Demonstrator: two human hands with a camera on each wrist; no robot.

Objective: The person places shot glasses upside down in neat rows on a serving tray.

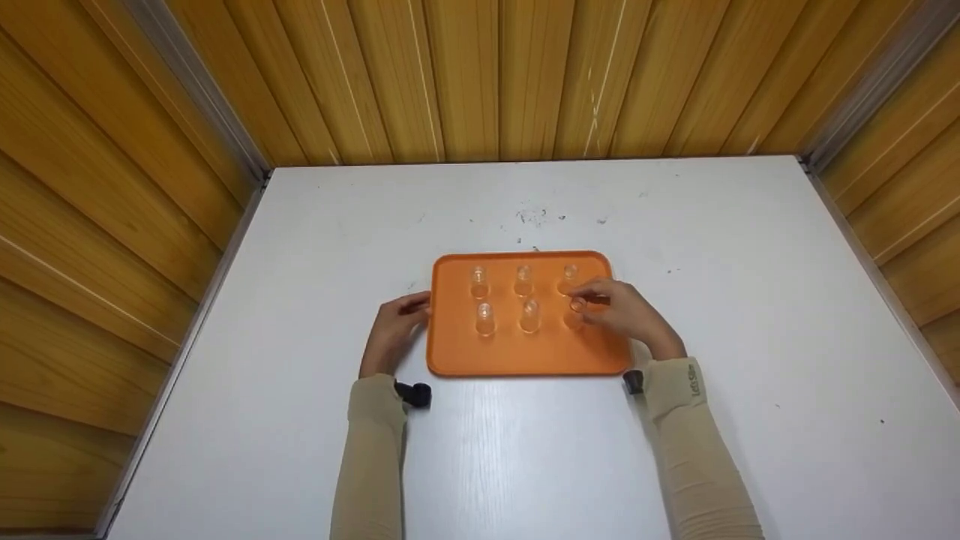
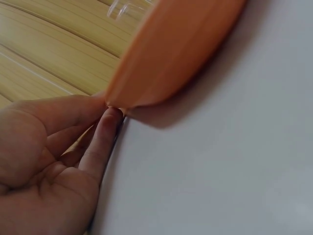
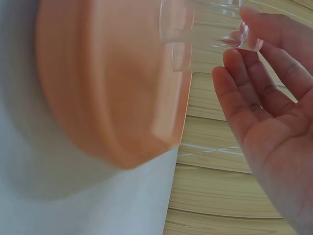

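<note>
An orange tray (image 1: 465, 358) lies on the white table, bearing several small clear glasses in two rows. My left hand (image 1: 394, 328) is at the tray's left side; in the left wrist view its thumb and a finger (image 2: 100, 142) pinch the rim. At the tray's right end, my right hand (image 1: 624, 311) holds the front-right glass (image 1: 574, 318) near its top between thumb and fingers. Behind that hand stands the back-right glass (image 1: 568, 280), partly covered by the fingers. The front-middle glass (image 1: 529, 318) and front-left glass (image 1: 485, 320) stand upright alongside.
Two more glasses stand in the back row, one in the middle (image 1: 523, 281) and one at the left (image 1: 478, 283). Dark specks (image 1: 532, 217) mark the white table (image 1: 337, 225) beyond the tray. Yellow wood-patterned panels (image 1: 495, 82) rise at its back and sides.
</note>
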